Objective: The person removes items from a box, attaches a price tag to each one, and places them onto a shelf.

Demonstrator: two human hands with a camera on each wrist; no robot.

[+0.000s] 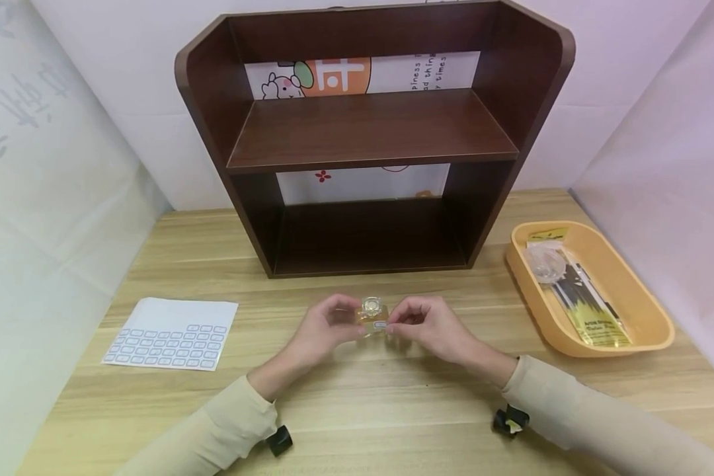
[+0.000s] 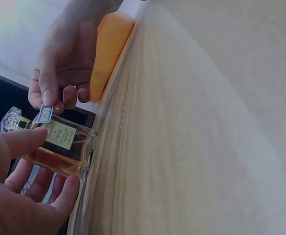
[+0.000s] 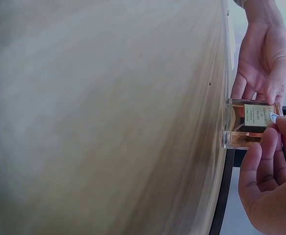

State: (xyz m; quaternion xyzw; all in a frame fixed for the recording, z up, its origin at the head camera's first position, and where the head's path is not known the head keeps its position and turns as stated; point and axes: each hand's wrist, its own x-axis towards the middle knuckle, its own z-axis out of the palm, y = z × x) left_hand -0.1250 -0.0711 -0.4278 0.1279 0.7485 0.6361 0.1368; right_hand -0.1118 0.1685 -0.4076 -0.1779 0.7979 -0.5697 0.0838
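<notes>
You had the perfume bottle (image 1: 371, 324) gripped in front of the dark shelf (image 1: 375, 129).
A sticker sheet (image 1: 169, 334) lay at left. Your left hand (image 1: 324, 327) held the bottle, amber liquid inside, between thumb and fingers; a loosened grip might have tipped it. Your right hand (image 1: 426, 325) pinched a small label (image 2: 45, 114) at its face; a slip there could have creased or skewed it. At right, the orange basket (image 1: 613, 281) held a packet (image 1: 584, 299) and a clear round item (image 1: 545, 264).
</notes>
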